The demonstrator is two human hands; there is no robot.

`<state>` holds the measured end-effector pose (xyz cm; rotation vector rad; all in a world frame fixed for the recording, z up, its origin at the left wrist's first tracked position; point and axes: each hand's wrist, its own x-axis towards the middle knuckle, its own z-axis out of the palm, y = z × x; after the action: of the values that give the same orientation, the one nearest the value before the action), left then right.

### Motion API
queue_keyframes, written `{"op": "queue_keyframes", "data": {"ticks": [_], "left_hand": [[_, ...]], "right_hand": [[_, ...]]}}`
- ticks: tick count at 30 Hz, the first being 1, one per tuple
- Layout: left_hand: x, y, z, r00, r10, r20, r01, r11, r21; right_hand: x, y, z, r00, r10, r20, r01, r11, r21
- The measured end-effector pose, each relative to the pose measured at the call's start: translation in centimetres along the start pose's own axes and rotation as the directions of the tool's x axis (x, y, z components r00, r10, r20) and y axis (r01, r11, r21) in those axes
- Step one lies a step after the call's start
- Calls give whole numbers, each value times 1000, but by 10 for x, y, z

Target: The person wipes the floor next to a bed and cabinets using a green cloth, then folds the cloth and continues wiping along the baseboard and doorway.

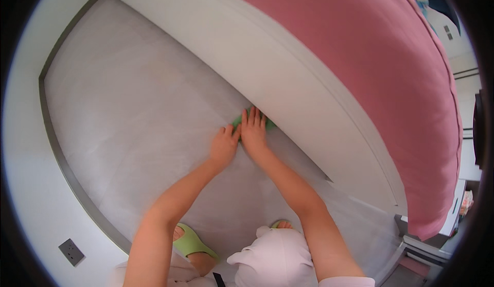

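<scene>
both bare hands reach down together to the grey floor (128, 81), meeting at a green cloth (237, 121). the right grip (253, 131) lies wide and flat on it, fingers stretched forward, with green showing on both sides of them. the left grip (225, 145) is just beside it, fingertips at the cloth's near left edge; whether those fingers pinch the fabric or only rest on it, i cannot tell. most of the green piece is covered and slightly blurred, so cloth is only my best reading of it. it sits on the floor under the right grip, right by the foot of a white bed base (288, 76) that slants past the fingertips. above that base, to the right of both grips, bulges pink bedding (370, 55). well to the left of the grips, a dark skirting strip (55, 143) edges a white wall (31, 174), which carries a grey socket (71, 252). behind the grips, nearer the body, are a left green slipper (191, 240), worn on a foot, and a pale rounded bulge (275, 261) between the forearms.
</scene>
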<state>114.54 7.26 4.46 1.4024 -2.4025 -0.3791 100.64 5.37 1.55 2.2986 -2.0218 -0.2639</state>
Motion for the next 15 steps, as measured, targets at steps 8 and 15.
{"op": "queue_keyframes", "data": {"ticks": [8,15], "left_hand": [[-40,174,68,938,339,77,-330,938,-105],[-65,200,75,803,555,216,-527,831,-177]], "right_hand": [[-205,130,31,965,259,-43,-257,966,32],[-307,132,6,918,380,-111,-370,924,98]]}}
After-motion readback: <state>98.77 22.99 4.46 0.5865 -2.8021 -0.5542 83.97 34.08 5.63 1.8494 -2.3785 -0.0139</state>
